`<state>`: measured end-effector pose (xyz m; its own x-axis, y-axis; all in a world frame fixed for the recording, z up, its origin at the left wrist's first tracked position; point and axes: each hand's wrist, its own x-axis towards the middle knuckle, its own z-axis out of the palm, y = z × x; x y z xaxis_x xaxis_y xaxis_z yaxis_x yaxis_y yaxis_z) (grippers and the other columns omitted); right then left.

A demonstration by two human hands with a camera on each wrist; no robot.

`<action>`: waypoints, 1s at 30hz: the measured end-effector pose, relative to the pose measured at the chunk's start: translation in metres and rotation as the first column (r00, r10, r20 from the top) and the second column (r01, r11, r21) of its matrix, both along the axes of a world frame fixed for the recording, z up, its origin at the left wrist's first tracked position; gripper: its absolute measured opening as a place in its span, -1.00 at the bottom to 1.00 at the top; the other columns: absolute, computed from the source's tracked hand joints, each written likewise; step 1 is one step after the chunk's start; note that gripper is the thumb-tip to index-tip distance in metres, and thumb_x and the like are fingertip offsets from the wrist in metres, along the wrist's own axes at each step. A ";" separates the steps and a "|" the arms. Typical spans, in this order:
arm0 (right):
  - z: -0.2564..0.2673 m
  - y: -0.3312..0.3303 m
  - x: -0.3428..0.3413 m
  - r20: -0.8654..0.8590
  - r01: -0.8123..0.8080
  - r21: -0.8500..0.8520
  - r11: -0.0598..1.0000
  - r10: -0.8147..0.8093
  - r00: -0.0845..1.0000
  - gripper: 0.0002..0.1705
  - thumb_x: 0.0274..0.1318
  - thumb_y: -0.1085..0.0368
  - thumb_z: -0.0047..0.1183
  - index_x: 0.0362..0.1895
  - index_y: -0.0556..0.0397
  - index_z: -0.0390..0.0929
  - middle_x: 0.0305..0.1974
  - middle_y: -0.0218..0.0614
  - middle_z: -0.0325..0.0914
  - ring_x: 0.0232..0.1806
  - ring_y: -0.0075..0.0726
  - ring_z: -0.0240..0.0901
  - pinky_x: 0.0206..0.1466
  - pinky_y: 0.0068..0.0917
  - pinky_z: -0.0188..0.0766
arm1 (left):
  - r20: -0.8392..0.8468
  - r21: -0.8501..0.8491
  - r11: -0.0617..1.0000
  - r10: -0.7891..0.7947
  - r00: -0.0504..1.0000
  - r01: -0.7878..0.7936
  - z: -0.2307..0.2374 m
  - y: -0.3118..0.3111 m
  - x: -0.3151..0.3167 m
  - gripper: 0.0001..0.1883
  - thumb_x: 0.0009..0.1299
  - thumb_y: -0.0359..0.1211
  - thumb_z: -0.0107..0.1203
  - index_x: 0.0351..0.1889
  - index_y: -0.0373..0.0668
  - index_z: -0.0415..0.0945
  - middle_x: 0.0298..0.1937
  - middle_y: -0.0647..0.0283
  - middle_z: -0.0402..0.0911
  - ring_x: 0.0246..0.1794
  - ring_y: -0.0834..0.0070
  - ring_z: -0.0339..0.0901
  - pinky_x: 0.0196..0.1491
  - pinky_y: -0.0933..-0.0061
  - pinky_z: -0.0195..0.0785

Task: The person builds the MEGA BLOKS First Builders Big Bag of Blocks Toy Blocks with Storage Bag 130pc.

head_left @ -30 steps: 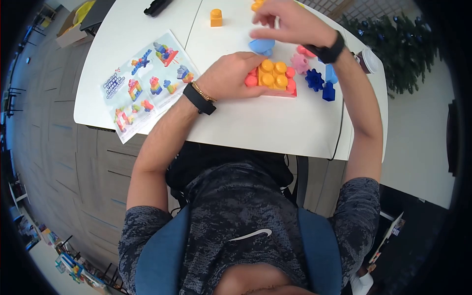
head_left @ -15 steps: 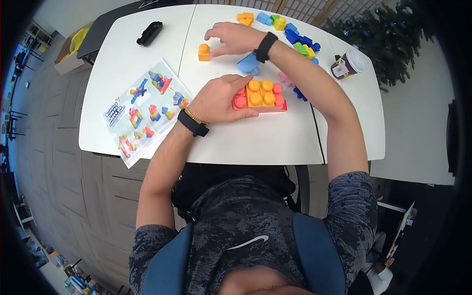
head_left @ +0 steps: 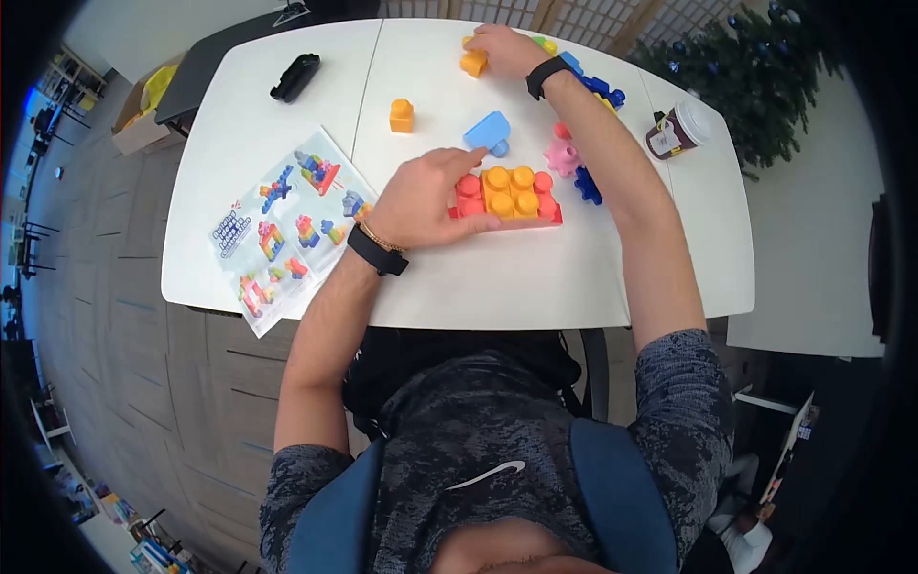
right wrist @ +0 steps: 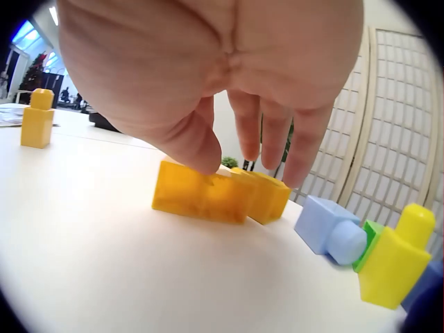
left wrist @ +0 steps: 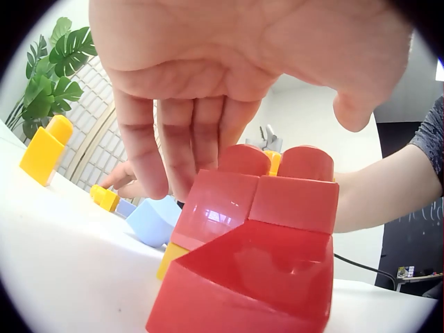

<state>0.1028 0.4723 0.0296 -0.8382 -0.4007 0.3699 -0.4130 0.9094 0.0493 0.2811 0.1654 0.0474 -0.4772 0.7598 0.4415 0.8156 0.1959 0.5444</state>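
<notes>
My left hand point(head_left: 427, 196) rests around the left end of a red-and-orange block assembly point(head_left: 510, 198), its thumb along the near side. In the left wrist view its fingers hang fairly straight behind the red end point(left wrist: 263, 229), and background shows between thumb and block. At the far side of the table, my right hand point(head_left: 509, 50) reaches over orange blocks point(head_left: 473, 63). The right wrist view has its thumb on the upper edge of a long orange block point(right wrist: 201, 194), the fingers behind. A light blue block point(head_left: 490, 131) lies just beyond the assembly.
A picture sheet point(head_left: 287, 225) lies at left, a black object point(head_left: 295, 77) behind it. One orange block point(head_left: 402, 116) stands alone. Pink point(head_left: 562, 157) and dark blue gears point(head_left: 587, 187) sit under the right forearm, with a lidded cup point(head_left: 677, 130) further right. Several colored blocks line the far edge.
My right hand swept left toward the lone orange block, then moved right and away to the orange blocks at the far edge. The left hand has stayed at the assembly.
</notes>
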 end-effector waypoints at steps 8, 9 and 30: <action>0.017 0.009 0.055 0.251 -0.051 0.137 0.989 0.015 0.968 -0.78 0.20 0.25 0.28 -0.14 0.10 0.66 -0.15 -0.04 0.66 -0.02 0.12 0.64 0.07 -0.03 0.56 | 0.039 0.047 0.997 0.066 0.997 -0.068 -0.004 0.001 -0.002 -0.39 0.48 -0.05 0.21 0.32 -0.32 0.55 0.08 -0.09 0.73 0.07 0.00 0.69 0.19 0.16 0.53; 0.019 0.012 0.063 0.284 -0.053 0.150 0.987 0.009 0.959 -0.76 0.19 0.24 0.30 -0.15 0.11 0.65 -0.17 -0.04 0.67 -0.03 0.12 0.64 0.06 -0.02 0.55 | 0.048 0.057 0.996 0.072 0.996 -0.075 -0.004 0.001 -0.002 -0.44 0.51 -0.09 0.17 0.31 -0.32 0.55 0.06 -0.08 0.73 0.06 0.03 0.70 0.18 0.17 0.53; 0.078 -0.059 0.261 0.111 -0.208 -0.400 0.892 0.272 0.956 -0.69 0.09 0.31 0.42 -0.11 0.06 0.62 -0.09 -0.27 0.60 0.05 -0.08 0.57 0.10 -0.25 0.57 | 0.256 0.309 0.951 -0.055 0.965 -0.028 -0.006 0.013 0.006 -0.53 0.43 -0.48 0.37 0.32 -0.25 0.63 0.04 0.11 0.81 -0.05 0.49 0.77 0.08 0.50 0.64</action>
